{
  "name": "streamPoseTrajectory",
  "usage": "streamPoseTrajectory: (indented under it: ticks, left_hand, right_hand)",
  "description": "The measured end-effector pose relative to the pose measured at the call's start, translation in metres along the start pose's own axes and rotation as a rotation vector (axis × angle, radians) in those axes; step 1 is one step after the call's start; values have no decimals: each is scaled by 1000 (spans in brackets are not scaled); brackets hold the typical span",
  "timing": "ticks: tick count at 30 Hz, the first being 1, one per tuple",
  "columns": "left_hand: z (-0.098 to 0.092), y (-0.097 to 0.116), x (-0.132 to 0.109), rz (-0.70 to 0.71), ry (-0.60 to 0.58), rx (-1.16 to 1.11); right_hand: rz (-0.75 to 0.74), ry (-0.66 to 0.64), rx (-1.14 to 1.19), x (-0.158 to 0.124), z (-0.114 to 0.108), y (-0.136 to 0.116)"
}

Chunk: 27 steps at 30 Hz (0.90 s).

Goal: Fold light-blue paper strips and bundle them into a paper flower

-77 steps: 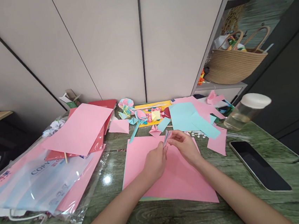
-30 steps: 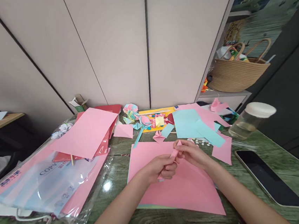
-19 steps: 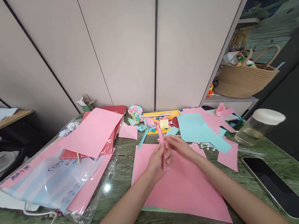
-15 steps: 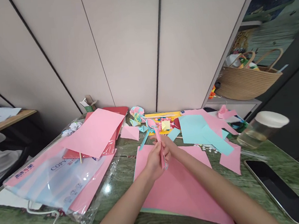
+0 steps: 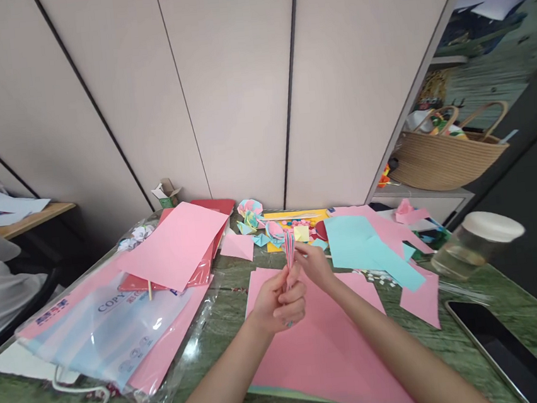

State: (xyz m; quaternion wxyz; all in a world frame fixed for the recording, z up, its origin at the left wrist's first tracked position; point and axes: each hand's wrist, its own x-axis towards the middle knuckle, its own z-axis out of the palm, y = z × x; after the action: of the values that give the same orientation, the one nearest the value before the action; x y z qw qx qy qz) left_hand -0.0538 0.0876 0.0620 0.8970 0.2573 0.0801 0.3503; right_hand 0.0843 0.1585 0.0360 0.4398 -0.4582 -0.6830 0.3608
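Observation:
A narrow bundle of pleated pink and light-blue paper (image 5: 289, 247) stands upright over the sheets, its folds fanning slightly at the top. My left hand (image 5: 281, 301) is closed round its lower part and hides that end. Against the right side of its upper part are the curled fingertips of my right hand (image 5: 317, 266), in a pinch. Beneath both hands lies a stack of large pink sheets (image 5: 325, 354), with a green edge showing at the bottom. Just behind the bundle is a round pink and blue paper piece (image 5: 274, 231), partly covered.
Crumpled paper flowers (image 5: 250, 208) and a yellow tray (image 5: 274, 216) of small beads lie at the back. Blue sheets (image 5: 352, 238), a lidded container (image 5: 476, 245) and a phone (image 5: 505, 350) are on the right. A plastic paper packet (image 5: 110, 331) covers the left side. A person's white sleeve (image 5: 1, 284) shows far left.
The bundle has turned from a long, tilted strip to show its striped pleats end-on. My right hand has moved from beside the left hand up to the bundle's upper part. The view shifted slightly.

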Motion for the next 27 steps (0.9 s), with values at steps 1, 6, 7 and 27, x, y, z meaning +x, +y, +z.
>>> streamPoseTrajectory:
  ticks: [1, 6, 7, 27]
  left_hand:
    - [1, 0, -1, 2, -13, 9]
    - [4, -8, 4, 7, -35, 54]
    - [5, -11, 8, 20, -11, 75]
    - [-27, -88, 40, 271, 574, 701]
  right_hand:
    - [-6, 46, 2, -9, -13, -3]
    - [39, 196, 151, -67, -70, -28]
    - [56, 224, 180, -79, -75, -33]
    - [71, 148, -106, -118, -18, -5]
